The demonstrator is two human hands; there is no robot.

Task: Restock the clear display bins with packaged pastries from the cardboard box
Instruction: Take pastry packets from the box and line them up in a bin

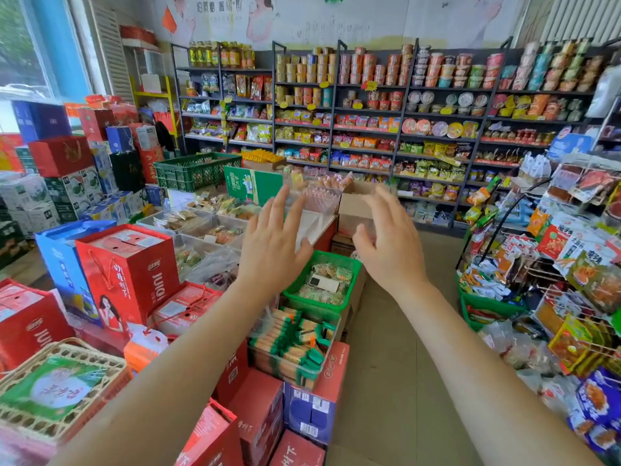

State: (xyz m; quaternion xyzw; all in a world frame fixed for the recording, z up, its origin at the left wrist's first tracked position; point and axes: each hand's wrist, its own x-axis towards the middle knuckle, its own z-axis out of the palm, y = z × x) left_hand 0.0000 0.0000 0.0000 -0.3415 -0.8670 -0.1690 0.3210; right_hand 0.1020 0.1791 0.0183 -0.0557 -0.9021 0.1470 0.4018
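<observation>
The cardboard box (357, 200) sits ahead beyond the clear bins (215, 227) of wrapped pastries, and both empty hands, left hand (274, 245) and right hand (389, 243), reach toward it with fingers spread, seemingly to take hold.

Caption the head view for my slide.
Both open hands, left hand and right hand, reach toward the cardboard box in a shop.
</observation>
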